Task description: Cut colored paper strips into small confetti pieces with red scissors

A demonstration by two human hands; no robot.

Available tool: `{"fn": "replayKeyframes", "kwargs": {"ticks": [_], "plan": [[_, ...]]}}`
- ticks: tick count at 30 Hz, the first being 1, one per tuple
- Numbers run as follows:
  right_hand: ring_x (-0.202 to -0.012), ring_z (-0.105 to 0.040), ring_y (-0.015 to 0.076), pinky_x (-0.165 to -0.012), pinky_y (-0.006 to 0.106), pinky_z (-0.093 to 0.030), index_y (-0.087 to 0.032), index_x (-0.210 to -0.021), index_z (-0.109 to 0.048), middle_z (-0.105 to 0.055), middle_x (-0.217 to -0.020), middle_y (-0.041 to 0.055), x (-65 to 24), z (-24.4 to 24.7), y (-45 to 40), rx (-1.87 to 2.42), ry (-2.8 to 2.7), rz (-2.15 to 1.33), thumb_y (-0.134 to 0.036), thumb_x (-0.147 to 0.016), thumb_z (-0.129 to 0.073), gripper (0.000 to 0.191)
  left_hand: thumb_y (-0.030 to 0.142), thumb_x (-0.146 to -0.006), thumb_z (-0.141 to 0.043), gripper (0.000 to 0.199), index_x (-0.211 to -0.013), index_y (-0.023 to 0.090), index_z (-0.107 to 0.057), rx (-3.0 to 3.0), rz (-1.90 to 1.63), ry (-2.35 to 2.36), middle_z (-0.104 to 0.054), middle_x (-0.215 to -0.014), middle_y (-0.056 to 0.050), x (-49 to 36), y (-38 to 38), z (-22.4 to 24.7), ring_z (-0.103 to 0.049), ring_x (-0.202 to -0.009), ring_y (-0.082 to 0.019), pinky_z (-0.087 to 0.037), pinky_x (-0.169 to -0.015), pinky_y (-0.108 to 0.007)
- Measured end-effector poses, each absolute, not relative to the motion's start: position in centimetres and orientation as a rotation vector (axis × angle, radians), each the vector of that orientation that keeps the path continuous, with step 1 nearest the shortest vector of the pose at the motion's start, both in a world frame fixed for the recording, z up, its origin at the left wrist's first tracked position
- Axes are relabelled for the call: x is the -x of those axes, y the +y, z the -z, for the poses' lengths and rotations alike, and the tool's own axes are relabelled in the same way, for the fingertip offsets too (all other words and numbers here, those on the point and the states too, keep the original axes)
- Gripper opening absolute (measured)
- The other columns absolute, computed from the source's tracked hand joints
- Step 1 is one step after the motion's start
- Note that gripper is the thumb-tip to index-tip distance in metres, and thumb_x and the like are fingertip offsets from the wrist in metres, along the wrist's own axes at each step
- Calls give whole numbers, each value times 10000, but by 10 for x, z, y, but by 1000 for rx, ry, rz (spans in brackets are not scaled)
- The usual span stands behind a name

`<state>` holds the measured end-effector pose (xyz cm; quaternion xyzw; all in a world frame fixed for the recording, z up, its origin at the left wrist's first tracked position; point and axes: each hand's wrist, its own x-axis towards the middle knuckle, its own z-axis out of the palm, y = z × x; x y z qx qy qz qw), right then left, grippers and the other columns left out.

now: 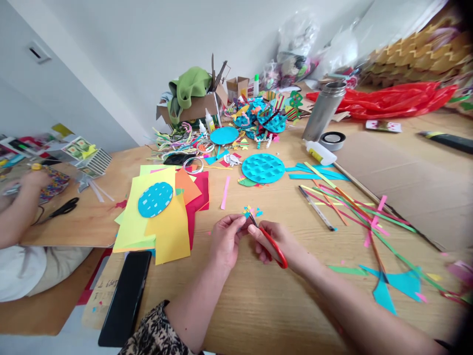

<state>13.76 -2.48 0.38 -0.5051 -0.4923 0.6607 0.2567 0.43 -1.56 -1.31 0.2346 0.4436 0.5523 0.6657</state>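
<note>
In my right hand (271, 239) is a pair of red-handled scissors (275, 246), its blades pointing away and left. My left hand (229, 236) is closed in a pinch right beside the blades; whatever lies between its fingertips is too small to make out. Just beyond both hands lies a little heap of blue, yellow and pink paper snippets (256, 212). Farther back, a blue textured disc (263, 168) rests on the table, with a pink paper strip (225, 192) to its left. Stacked coloured paper (172, 236) carries a blue oval with pale spots (155, 199).
A black phone (123, 301) lies at the front left. Paper strips (343, 197), a pen (317, 208), a glue bottle (320, 153) and cardboard (402, 182) are on the right. A steel flask (324, 111) stands behind. At left, another person's arm (22, 207) is near black scissors (59, 211).
</note>
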Motion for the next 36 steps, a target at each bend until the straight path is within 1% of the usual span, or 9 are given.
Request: {"fn": "replayKeyframes", "kwargs": {"ticks": [5,15,22,29,36], "plan": [[-374,-528,99,-358,198,-405,-199,-673,-406,-534,-484,-47,-134,4,-27,1354,-1312,-1737,-615,-720,-562,447,225,-625,-726,139,-678,132,-638,-518,-1273,1035,-687,-697,-37,-9,-20,15,-624,-682,-147,-473,-692,-283],[-332,-490,94,-320,183,-330,-208,-642,-394,-508,-448,-54,-132,9,-28,1393,-1341,-1663,-618,-716,-570,453,273,-618,-711,166,-656,145,-612,-517,-1296,1089,-673,-696,-38,-16,-25,12,-608,-673,-157,-458,-679,-291],[-322,-480,91,-307,180,-312,-210,-641,-388,-505,-442,-54,-132,12,-30,1377,-1348,-1653,-614,-715,-577,453,268,-619,-712,145,-652,161,-620,-508,-1317,1101,-673,-685,-23,-18,-27,13,-612,-712,-166,-456,-720,-300],[-316,-468,83,-310,178,-329,-211,-640,-376,-498,-440,-60,-132,8,-29,1413,-1321,-1691,-626,-706,-575,465,248,-625,-708,127,-646,155,-625,-498,-1336,1074,-682,-687,-27,-19,-28,12,-609,-678,-152,-450,-697,-289],[-309,-454,80,-302,179,-313,-212,-642,-381,-490,-436,-62,-131,7,-28,1421,-1324,-1690,-634,-699,-575,468,252,-625,-711,133,-652,154,-626,-500,-1332,1059,-684,-685,-26,-20,-28,11,-619,-676,-155,-452,-696,-290]]}}
